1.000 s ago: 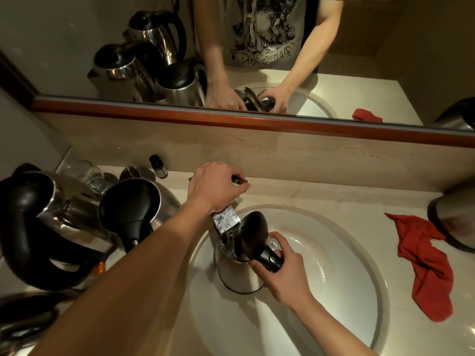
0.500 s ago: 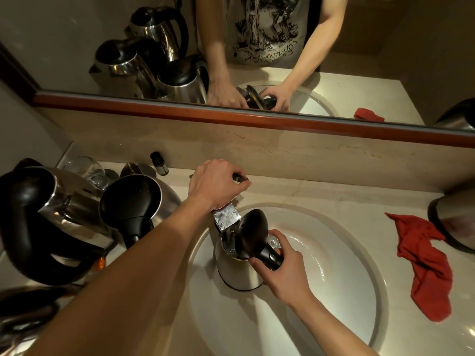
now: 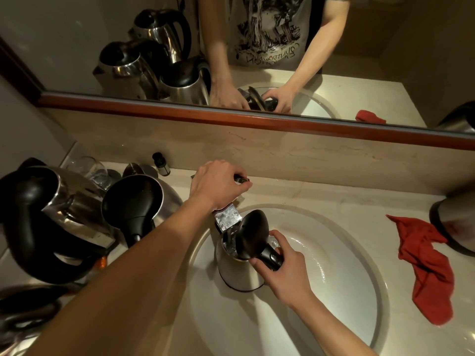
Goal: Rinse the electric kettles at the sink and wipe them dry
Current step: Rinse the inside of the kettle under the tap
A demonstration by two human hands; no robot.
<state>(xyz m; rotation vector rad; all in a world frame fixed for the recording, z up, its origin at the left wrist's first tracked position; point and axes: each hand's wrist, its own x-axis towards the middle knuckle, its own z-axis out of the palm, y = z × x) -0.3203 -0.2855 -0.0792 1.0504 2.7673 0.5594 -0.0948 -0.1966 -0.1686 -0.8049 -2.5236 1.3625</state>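
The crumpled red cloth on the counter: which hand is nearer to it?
Right. The right hand grips the handle of the steel kettle in the sink, apart from the red cloth. The left hand is farther away, on the tap.

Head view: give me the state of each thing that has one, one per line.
Kettle in sink: upright, lid open, under the tap.
Left hand: gripping the tap handle.
Right hand: gripping the kettle's handle.
Red cloth: crumpled on the counter, untouched.
Kettles at left: lids shut.

My right hand (image 3: pixel 285 263) grips the open kettle (image 3: pixel 239 265) in the sink (image 3: pixel 334 265) at centre frame; my left hand (image 3: pixel 218 186) holds the tap (image 3: pixel 227 219); red cloth (image 3: pixel 426 268) lies at right.
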